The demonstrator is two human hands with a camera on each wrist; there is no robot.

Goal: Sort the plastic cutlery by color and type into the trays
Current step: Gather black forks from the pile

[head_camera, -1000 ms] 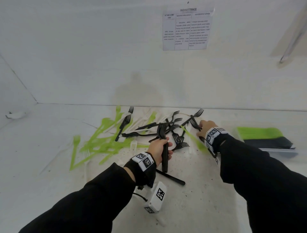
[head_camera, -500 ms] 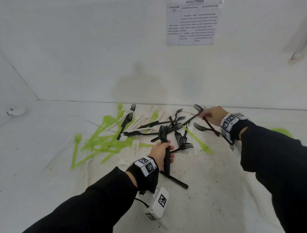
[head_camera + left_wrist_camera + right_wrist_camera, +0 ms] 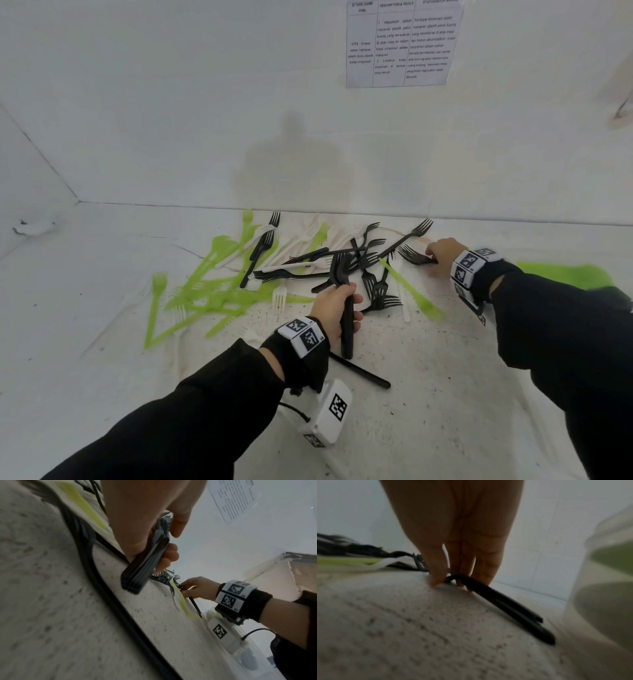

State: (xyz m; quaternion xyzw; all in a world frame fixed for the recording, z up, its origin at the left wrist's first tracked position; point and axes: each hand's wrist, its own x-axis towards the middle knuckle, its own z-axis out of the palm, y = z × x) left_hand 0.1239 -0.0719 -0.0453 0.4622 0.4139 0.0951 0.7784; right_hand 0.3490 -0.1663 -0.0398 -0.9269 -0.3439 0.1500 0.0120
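My left hand (image 3: pixel 337 308) grips a stacked bundle of black forks (image 3: pixel 346 315) upright over the table's middle; the left wrist view shows the bundle's handles (image 3: pixel 145 566) below my curled fingers. My right hand (image 3: pixel 442 251) is at the pile's right edge, pinching black forks (image 3: pixel 412 257) against the table; in the right wrist view their handles (image 3: pixel 505 608) trail back from my fingertips (image 3: pixel 436 580). A mixed pile of black forks (image 3: pixel 373 281), white forks (image 3: pixel 279 298) and green cutlery (image 3: pixel 205 291) lies spread across the table.
One black handle (image 3: pixel 363 373) lies loose near my left wrist. A green blur of the tray's contents (image 3: pixel 565 275) shows at the far right, seen as a clear container (image 3: pixel 607 568) in the right wrist view. A white wall with a printed sheet (image 3: pixel 400 44) stands behind.
My right hand lifted black forks toward the right, then came back down at the pile's right edge with forks in its fingers. My left hand kept its bundle almost still.
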